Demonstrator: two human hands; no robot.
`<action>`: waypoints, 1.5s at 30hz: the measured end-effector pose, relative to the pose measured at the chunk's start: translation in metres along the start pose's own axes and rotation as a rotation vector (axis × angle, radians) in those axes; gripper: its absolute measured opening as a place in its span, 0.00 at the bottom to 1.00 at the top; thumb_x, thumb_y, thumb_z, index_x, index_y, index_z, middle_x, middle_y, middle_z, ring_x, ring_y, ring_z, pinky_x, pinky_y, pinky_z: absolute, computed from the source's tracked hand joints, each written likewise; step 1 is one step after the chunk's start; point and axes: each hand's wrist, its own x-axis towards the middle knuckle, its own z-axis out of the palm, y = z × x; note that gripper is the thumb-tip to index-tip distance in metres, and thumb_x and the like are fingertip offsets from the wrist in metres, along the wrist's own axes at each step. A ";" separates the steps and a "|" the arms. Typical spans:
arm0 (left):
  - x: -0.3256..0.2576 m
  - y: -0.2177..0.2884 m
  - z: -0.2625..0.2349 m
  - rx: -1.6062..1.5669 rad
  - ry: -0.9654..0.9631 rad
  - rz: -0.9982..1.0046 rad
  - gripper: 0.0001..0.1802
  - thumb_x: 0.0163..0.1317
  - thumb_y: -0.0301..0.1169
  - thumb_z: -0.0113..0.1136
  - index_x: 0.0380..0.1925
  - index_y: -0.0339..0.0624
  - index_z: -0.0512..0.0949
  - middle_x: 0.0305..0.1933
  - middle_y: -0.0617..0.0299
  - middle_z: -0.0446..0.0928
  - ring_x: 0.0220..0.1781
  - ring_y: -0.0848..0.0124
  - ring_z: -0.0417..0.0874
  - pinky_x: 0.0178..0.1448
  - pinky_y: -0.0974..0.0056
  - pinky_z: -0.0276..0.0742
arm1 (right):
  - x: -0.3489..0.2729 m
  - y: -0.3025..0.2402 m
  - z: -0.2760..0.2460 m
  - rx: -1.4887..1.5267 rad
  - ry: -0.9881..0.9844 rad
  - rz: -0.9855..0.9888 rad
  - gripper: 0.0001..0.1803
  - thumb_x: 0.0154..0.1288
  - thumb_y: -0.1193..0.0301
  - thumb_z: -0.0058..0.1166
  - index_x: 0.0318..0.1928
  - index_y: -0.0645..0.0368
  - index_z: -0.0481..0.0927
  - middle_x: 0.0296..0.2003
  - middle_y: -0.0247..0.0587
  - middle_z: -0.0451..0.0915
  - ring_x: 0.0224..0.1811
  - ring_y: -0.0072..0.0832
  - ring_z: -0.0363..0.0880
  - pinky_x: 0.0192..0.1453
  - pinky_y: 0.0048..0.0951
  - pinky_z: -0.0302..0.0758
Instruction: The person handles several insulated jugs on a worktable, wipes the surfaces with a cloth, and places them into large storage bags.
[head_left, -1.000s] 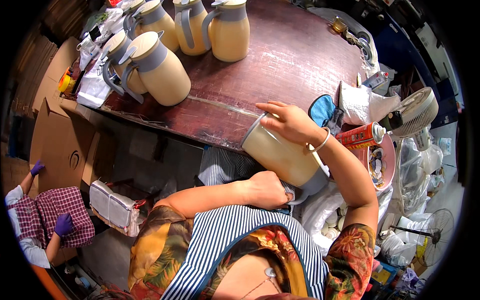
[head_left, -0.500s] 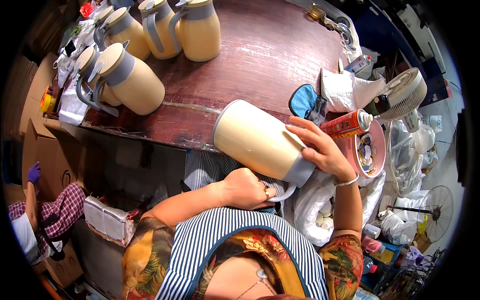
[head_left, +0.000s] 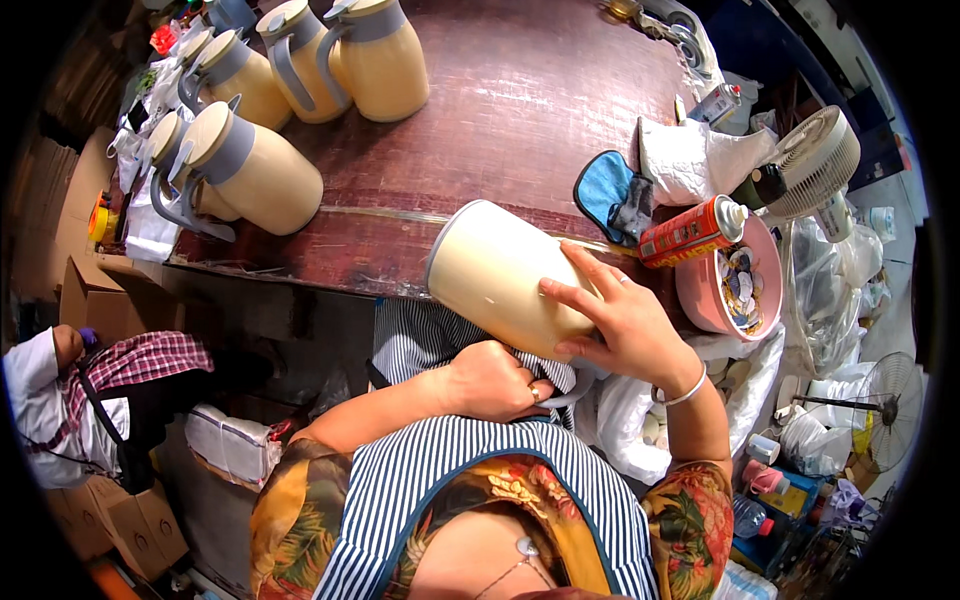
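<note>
A cream vacuum jug [head_left: 500,270] with a grey lower rim lies tilted on its side at the table's front edge, its base pointing to the far left. My left hand [head_left: 490,382] is closed in a fist on its grey handle, which is mostly hidden. Across the jug's body rests my right hand [head_left: 625,325], fingers spread and covering much of the grey collar end. Farther left, several similar jugs stand on the dark red table [head_left: 520,90]; the closest one [head_left: 265,175] has a grey collar and handle.
Right of the jug are a blue cloth [head_left: 608,195], a red spray can [head_left: 690,232], a pink bucket [head_left: 705,295] with small items, and a white fan [head_left: 815,160]. A white bag [head_left: 625,425] hangs below. At the left, a co-worker in a plaid garment [head_left: 155,360] bends near cartons [head_left: 125,525].
My right hand has slid from the jug's collar end up along its body. My left hand stays by the handle. The co-worker at the left has bent further into view.
</note>
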 end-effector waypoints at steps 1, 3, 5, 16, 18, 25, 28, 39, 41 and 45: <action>-0.001 0.002 0.002 0.012 0.008 -0.007 0.12 0.54 0.44 0.59 0.21 0.51 0.75 0.10 0.67 0.69 0.13 0.69 0.76 0.18 0.62 0.72 | -0.003 -0.001 0.002 0.010 0.023 0.001 0.36 0.49 0.55 0.68 0.61 0.41 0.73 0.68 0.53 0.61 0.59 0.52 0.74 0.53 0.43 0.79; -0.004 0.004 0.005 0.037 0.024 -0.026 0.11 0.47 0.40 0.62 0.16 0.52 0.72 0.10 0.69 0.67 0.15 0.71 0.76 0.21 0.64 0.74 | -0.007 -0.004 0.006 0.009 0.076 0.002 0.34 0.48 0.56 0.69 0.57 0.46 0.74 0.67 0.53 0.64 0.59 0.51 0.74 0.53 0.42 0.79; -0.007 0.004 0.009 0.035 0.035 -0.011 0.09 0.46 0.40 0.62 0.17 0.52 0.73 0.11 0.69 0.68 0.15 0.71 0.77 0.21 0.64 0.74 | -0.012 -0.005 0.009 0.018 0.123 0.009 0.31 0.47 0.56 0.69 0.51 0.52 0.75 0.65 0.52 0.67 0.59 0.49 0.74 0.52 0.41 0.80; -0.015 0.001 0.015 0.023 0.013 0.060 0.07 0.55 0.35 0.54 0.24 0.50 0.79 0.13 0.66 0.72 0.16 0.70 0.78 0.22 0.64 0.73 | -0.013 -0.026 0.011 -0.112 0.110 0.057 0.39 0.46 0.57 0.69 0.63 0.35 0.72 0.63 0.48 0.67 0.55 0.51 0.74 0.52 0.43 0.79; -0.015 0.002 0.016 0.021 -0.005 0.022 0.06 0.53 0.36 0.55 0.22 0.49 0.78 0.15 0.66 0.73 0.20 0.69 0.79 0.28 0.63 0.76 | -0.013 -0.026 0.011 -0.098 0.106 0.055 0.37 0.46 0.59 0.68 0.62 0.34 0.73 0.63 0.49 0.67 0.56 0.51 0.74 0.54 0.44 0.78; -0.001 -0.001 0.011 0.038 0.230 -0.084 0.16 0.54 0.44 0.62 0.18 0.50 0.68 0.15 0.67 0.70 0.19 0.67 0.76 0.32 0.64 0.74 | -0.025 -0.026 0.005 0.002 0.671 -0.044 0.11 0.60 0.62 0.63 0.38 0.54 0.80 0.52 0.52 0.76 0.58 0.50 0.75 0.62 0.54 0.70; 0.013 -0.005 -0.003 -0.134 0.466 -0.210 0.14 0.53 0.38 0.67 0.27 0.45 0.71 0.21 0.63 0.73 0.24 0.63 0.77 0.33 0.61 0.74 | -0.047 -0.027 0.042 0.581 1.154 0.273 0.35 0.66 0.43 0.52 0.55 0.62 0.64 0.49 0.44 0.72 0.47 0.31 0.74 0.54 0.34 0.73; -0.034 0.004 -0.086 -0.131 0.553 -0.129 0.17 0.56 0.28 0.67 0.45 0.37 0.77 0.35 0.56 0.83 0.35 0.62 0.85 0.38 0.64 0.82 | 0.043 0.025 0.058 1.805 0.678 0.442 0.16 0.72 0.56 0.52 0.34 0.52 0.66 0.17 0.21 0.55 0.15 0.11 0.52 0.15 0.16 0.50; -0.046 0.000 -0.108 -0.037 0.737 -0.526 0.13 0.64 0.30 0.61 0.45 0.34 0.76 0.45 0.48 0.81 0.47 0.56 0.83 0.51 0.57 0.78 | 0.049 0.038 0.065 1.931 0.522 0.400 0.16 0.73 0.56 0.51 0.34 0.52 0.67 0.17 0.20 0.55 0.15 0.11 0.51 0.15 0.16 0.49; -0.058 -0.026 -0.100 -0.798 0.611 -0.914 0.36 0.72 0.51 0.46 0.66 0.30 0.59 0.66 0.47 0.66 0.69 0.61 0.66 0.72 0.59 0.58 | 0.070 0.032 0.083 2.023 0.192 0.369 0.15 0.73 0.56 0.51 0.34 0.52 0.69 0.17 0.20 0.56 0.15 0.10 0.50 0.14 0.16 0.48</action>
